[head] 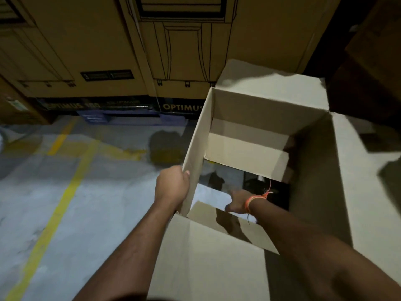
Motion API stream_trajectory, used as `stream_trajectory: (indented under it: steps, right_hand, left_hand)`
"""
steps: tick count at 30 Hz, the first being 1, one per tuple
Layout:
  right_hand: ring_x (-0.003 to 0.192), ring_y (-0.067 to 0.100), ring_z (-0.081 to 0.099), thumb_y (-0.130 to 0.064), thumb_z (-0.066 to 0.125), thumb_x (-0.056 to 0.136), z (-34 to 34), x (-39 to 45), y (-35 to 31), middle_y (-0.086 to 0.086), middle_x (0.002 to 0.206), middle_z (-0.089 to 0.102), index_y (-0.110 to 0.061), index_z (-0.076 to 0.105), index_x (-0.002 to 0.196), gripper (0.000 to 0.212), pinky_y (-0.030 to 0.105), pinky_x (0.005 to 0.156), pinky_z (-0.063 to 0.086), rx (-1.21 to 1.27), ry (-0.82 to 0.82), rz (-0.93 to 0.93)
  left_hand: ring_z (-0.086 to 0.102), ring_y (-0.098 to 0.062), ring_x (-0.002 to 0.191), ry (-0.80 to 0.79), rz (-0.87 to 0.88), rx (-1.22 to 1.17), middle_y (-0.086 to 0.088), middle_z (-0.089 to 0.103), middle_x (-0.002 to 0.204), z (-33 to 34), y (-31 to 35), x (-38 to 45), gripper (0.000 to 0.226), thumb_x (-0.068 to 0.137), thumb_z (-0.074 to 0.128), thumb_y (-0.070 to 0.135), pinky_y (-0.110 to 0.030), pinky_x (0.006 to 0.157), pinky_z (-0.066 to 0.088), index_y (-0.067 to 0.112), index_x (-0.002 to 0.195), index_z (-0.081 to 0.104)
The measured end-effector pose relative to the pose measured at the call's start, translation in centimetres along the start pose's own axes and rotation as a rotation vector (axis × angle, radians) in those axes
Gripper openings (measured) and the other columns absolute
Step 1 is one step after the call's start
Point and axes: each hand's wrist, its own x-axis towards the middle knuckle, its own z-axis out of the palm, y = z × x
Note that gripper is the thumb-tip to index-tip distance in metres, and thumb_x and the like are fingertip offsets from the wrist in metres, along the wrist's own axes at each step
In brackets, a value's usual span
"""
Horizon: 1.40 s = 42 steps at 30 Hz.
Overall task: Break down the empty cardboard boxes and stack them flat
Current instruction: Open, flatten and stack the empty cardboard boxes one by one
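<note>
- Now left hand (172,185) is gripping the near-left wall edge of the open cardboard box (314,161), fingers curled over the rim.
- Right hand (237,202) is reaching down inside the box toward a bottom flap (245,151); its fingers are hidden, grip unclear.
- Box is standing right of centre on the grey floor (65,192), near the printed cartons (86,51) stacked at the far side.
</note>
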Motion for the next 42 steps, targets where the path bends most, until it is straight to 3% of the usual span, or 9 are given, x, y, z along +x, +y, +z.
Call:
stream_trajectory:
  steps: [6,10,15,19,24,27,30,38,42]
  right_hand:
    - [0.137,0.03,0.044,-0.044,0.07,0.084,2.8,-1.3,1.8,0.008,0.153,0.044,-0.022,0.034,0.151,0.079,0.051,0.11,0.04,-0.052,0.083,0.002]
    - [0.135,0.03,0.043,-0.037,0.065,0.088,3.1,-2.5,1.8,0.009,0.148,0.047,-0.019,0.039,0.148,0.068,0.05,0.108,0.04,-0.071,0.187,-0.024]
    - [0.133,0.03,0.047,-0.043,0.053,0.096,2.2,-4.8,2.5,0.009,0.145,0.051,-0.015,0.043,0.145,0.058,0.047,0.107,0.039,-0.115,0.22,-0.043]
    - [0.133,0.03,0.051,-0.067,0.037,0.099,3.0,-9.3,4.4,0.012,0.146,0.054,-0.015,0.039,0.152,0.075,0.041,0.11,0.04,0.028,0.094,-0.082]
    - [0.136,0.023,0.049,-0.098,0.032,0.073,4.0,-15.5,5.4,0.004,0.151,0.05,-0.022,0.041,0.152,0.11,0.038,0.114,0.036,0.125,-0.199,-0.116]
    - [0.102,0.025,0.063,-0.088,0.044,0.081,5.4,-16.7,4.6,0.01,0.115,0.069,-0.015,0.062,0.122,0.086,0.033,0.086,0.049,0.001,-0.121,-0.157]
    - [0.091,0.034,0.065,-0.074,0.041,0.094,7.4,-17.6,2.9,0.017,0.098,0.069,-0.011,0.066,0.095,0.067,0.034,0.069,0.039,-0.22,0.032,-0.2]
    - [0.106,0.04,0.067,-0.032,0.039,0.103,12.0,-18.1,1.8,0.02,0.113,0.071,-0.01,0.064,0.116,0.036,0.042,0.085,0.052,-0.238,0.18,-0.077]
    - [0.103,0.038,0.068,-0.025,0.039,0.1,12.0,-17.1,1.8,0.018,0.111,0.072,-0.012,0.062,0.114,0.03,0.041,0.081,0.052,-0.198,0.265,-0.006]
  left_hand:
    - [0.067,-0.029,0.087,0.001,-0.057,-0.046,-0.008,0.072,0.1,1.3,-0.3,-0.8,0.03,0.105,0.05,0.034,-0.037,0.076,0.058,0.013,0.112,0.07]
    - [0.06,-0.024,0.078,0.014,-0.078,0.015,-0.002,0.065,0.09,1.4,-0.3,-0.5,0.03,0.106,0.049,0.033,-0.032,0.066,0.046,0.012,0.106,0.07]
    - [0.067,-0.039,0.093,0.015,-0.099,0.083,-0.017,0.072,0.102,1.8,-0.6,0.7,0.034,0.105,0.05,0.032,-0.037,0.07,0.049,0.004,0.105,0.07]
    - [0.067,-0.039,0.096,-0.006,-0.152,0.058,-0.018,0.071,0.107,2.3,-1.0,1.0,0.035,0.105,0.052,0.032,-0.039,0.074,0.051,0.002,0.109,0.07]
    - [0.067,-0.04,0.1,-0.011,-0.209,0.025,-0.02,0.07,0.111,2.7,-0.8,1.4,0.033,0.104,0.055,0.031,-0.04,0.073,0.048,0.002,0.11,0.069]
    - [0.066,-0.042,0.102,0.016,-0.245,-0.018,-0.022,0.07,0.112,2.6,-0.6,1.4,0.035,0.104,0.055,0.031,-0.044,0.08,0.053,0.0,0.112,0.069]
    - [0.063,-0.046,0.108,0.054,-0.283,-0.055,-0.025,0.069,0.115,2.6,-0.2,1.3,0.036,0.104,0.053,0.029,-0.045,0.085,0.052,-0.003,0.115,0.068]
    - [0.06,-0.045,0.113,-0.045,-0.388,-0.458,-0.022,0.063,0.118,4.2,-0.6,0.5,0.031,0.105,0.048,0.026,-0.042,0.082,0.048,0.001,0.122,0.058]
    - [0.054,-0.036,0.13,-0.194,-0.435,-0.791,-0.016,0.054,0.143,5.3,-1.8,-1.1,0.052,0.103,0.057,0.029,-0.043,0.106,0.045,0.01,0.149,0.042]
